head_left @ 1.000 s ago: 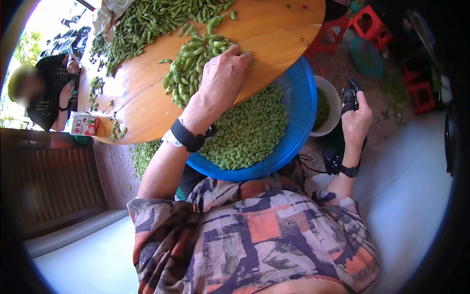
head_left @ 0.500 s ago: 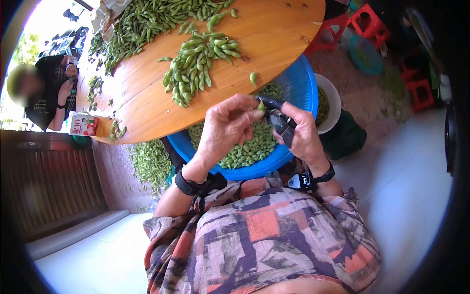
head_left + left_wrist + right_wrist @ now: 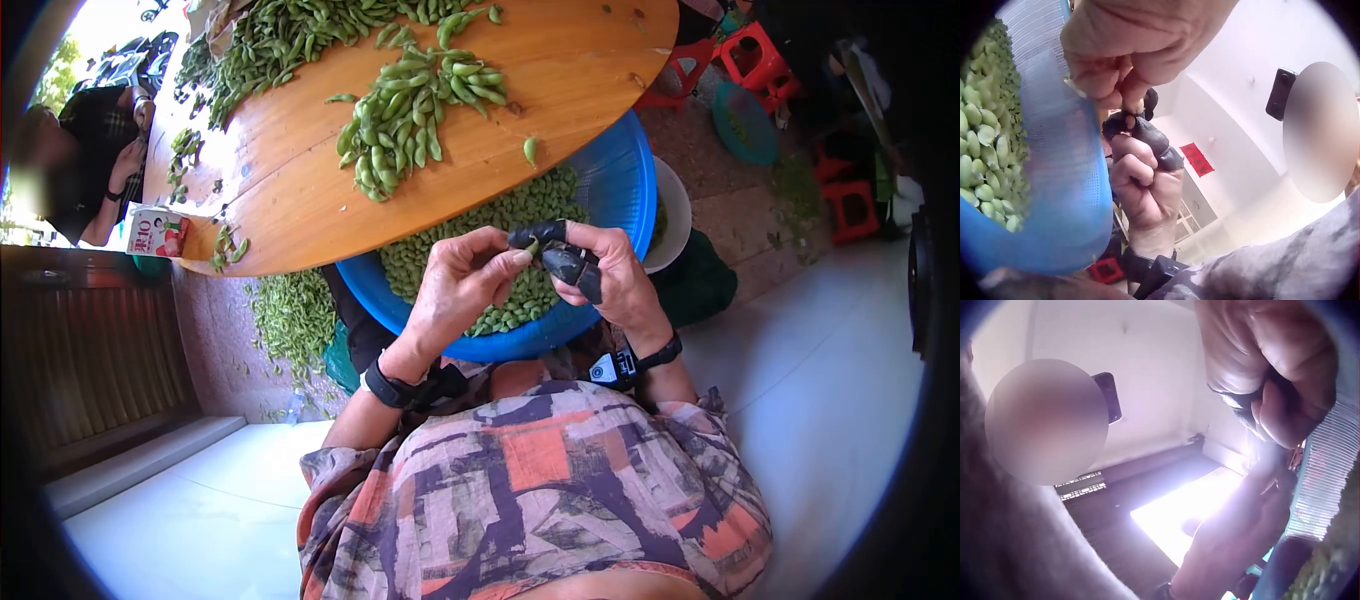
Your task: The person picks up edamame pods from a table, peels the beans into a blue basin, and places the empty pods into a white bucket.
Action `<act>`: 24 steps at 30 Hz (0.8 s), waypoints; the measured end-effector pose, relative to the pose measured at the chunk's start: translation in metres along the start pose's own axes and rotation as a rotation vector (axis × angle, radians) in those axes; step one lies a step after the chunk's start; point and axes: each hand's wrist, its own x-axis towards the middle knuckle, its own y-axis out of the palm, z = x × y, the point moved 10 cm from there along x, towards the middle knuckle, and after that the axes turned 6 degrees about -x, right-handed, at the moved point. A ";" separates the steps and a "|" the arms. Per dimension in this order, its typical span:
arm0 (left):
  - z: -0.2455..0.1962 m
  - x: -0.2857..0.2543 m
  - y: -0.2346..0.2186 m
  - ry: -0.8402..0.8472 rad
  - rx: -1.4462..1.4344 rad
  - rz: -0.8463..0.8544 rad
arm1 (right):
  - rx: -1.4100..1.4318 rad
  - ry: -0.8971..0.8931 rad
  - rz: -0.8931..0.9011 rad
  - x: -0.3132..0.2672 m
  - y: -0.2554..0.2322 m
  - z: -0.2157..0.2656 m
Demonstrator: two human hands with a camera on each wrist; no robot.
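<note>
Over the blue basin, both hands meet at one green soybean pod. My left hand pinches the pod between thumb and forefinger. Black coverings wrap the thumb and forefinger of my right hand, which pinch the pod's other end. In the left wrist view the left hand comes from above and the right hand from below, fingertips together; the fingers hide most of the pod. Shelled green beans fill the basin. A loose pile of pods lies on the wooden table.
A single pod lies near the table's edge, with a bigger heap of pods farther back. Right of the basin stands a white bucket. Husks cover the floor at left. A juice carton stands beside another person.
My left hand has come back from the pod pile to over the basin with a pod. My right hand has swung in from beside the white bucket to meet it.
</note>
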 end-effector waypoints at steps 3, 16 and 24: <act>0.020 -0.002 0.019 -0.203 -0.440 0.207 | 0.137 0.062 0.043 0.000 0.004 -0.005; 0.018 -0.003 0.015 -0.149 -0.379 -0.075 | 0.119 0.032 -0.058 -0.006 -0.003 0.002; 0.019 -0.001 0.018 -0.151 -0.389 0.000 | 0.003 0.052 -0.105 -0.006 -0.004 0.001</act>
